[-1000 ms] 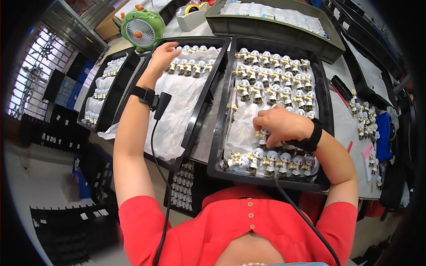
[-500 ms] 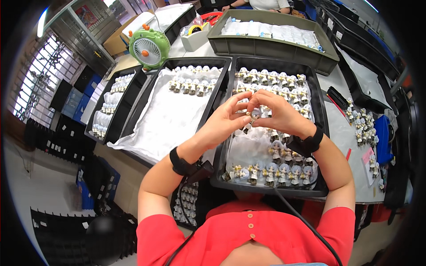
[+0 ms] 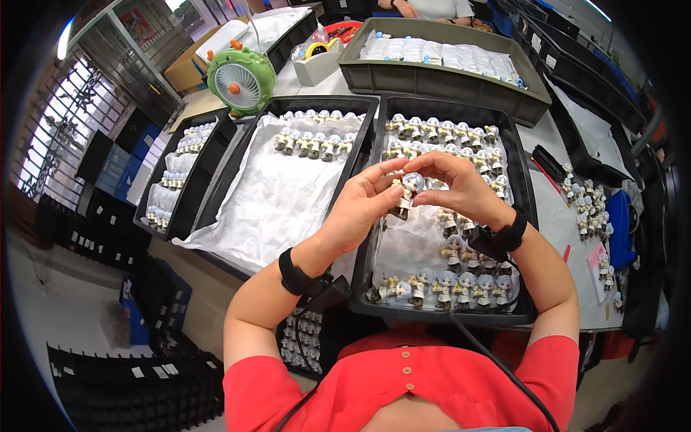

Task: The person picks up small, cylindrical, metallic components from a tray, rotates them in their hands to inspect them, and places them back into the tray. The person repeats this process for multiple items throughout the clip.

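Near row: five dolls (image 3: 466, 289) are lying side by side, with a sixth sprawling askew at the left end.
Right tray (image 3: 403, 311): is holding that row and others, partly hidden.
Held doll (image 3: 407, 191): one is hanging above the right tray; it is looking light, stiff and smooth, its small parts probably fragile, its body offering the safest hold.
Left hand (image 3: 363, 200): is pinching the body, fingers nearly closed.
Right hand (image 3: 461, 187): is curving thumb and finger around the head, half-open; cannot tell whether gripping.
Left tray (image 3: 365, 140): two rows are lying at its far end.
Fan (image 3: 241, 83): one is standing beyond, left.
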Demonstrator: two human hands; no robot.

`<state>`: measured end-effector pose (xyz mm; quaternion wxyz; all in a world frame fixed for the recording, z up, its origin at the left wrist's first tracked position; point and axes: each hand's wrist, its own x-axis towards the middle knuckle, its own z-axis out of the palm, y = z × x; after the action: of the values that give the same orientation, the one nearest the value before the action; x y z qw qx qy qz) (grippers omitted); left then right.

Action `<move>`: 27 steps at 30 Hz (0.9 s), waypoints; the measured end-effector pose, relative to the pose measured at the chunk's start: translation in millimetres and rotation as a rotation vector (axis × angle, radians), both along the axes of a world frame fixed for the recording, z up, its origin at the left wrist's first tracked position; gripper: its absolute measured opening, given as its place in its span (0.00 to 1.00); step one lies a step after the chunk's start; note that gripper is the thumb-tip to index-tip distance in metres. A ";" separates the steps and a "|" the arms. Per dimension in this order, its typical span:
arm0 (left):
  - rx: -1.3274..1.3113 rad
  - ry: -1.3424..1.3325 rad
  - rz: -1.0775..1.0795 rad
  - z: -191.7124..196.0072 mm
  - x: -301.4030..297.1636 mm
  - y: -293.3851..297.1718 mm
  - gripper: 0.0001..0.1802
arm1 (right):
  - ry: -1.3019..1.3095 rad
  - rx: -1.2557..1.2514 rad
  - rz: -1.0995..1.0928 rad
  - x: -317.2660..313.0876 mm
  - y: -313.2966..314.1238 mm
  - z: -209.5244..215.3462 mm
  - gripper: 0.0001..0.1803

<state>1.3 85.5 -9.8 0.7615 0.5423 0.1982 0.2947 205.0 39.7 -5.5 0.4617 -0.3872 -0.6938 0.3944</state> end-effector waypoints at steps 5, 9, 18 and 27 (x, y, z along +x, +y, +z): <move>-0.084 -0.060 0.006 2.2 0.0 -0.1 0.23 | 0.095 -0.066 0.046 1.3 0.2 -1.2 0.22; -0.115 -0.070 -0.042 -2.9 -3.7 7.5 0.23 | 0.172 -0.150 0.111 1.8 -1.3 3.8 0.23; -0.188 -0.067 -0.080 5.2 -0.9 4.6 0.23 | 0.136 -0.218 0.031 5.1 0.5 -0.4 0.17; -0.134 -0.054 -0.108 4.3 -2.4 4.2 0.24 | 0.146 -0.209 0.050 4.9 -0.3 2.3 0.15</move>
<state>-1.1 89.7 -5.5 0.8160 0.4916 0.1674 0.2539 209.9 39.4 -3.2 0.4580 -0.3862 -0.6229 0.5031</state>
